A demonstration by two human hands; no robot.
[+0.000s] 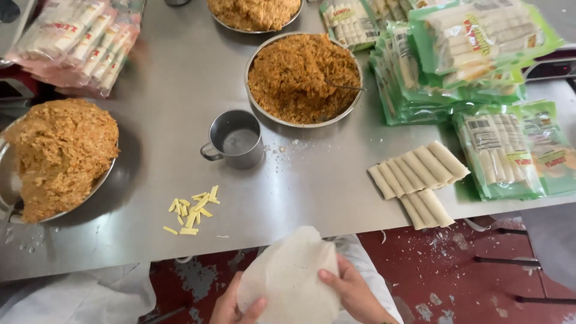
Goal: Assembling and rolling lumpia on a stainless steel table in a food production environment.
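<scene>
Both my hands hold a stack of thin round white wrappers point(292, 278) just below the front edge of the steel table point(174, 84). My left hand point(231, 307) grips its lower left edge with the thumb on top. My right hand point(354, 292) holds the right edge, thumb pressed on the sheet. Straight ahead on the table stands a metal bowl of orange-brown shredded filling point(303, 77) with a spoon handle point(345, 87) stuck in it. A metal mug point(235, 139) stands in front of that bowl.
A heaped tray of filling point(57, 156) sits at the left, another bowl point(255, 13) at the back. Rolled spring rolls point(420, 174) lie at the right beside green packets of rolls point(468, 60). Pink packets point(78, 42) lie back left. Yellow sticks point(192, 210) lie near the front edge.
</scene>
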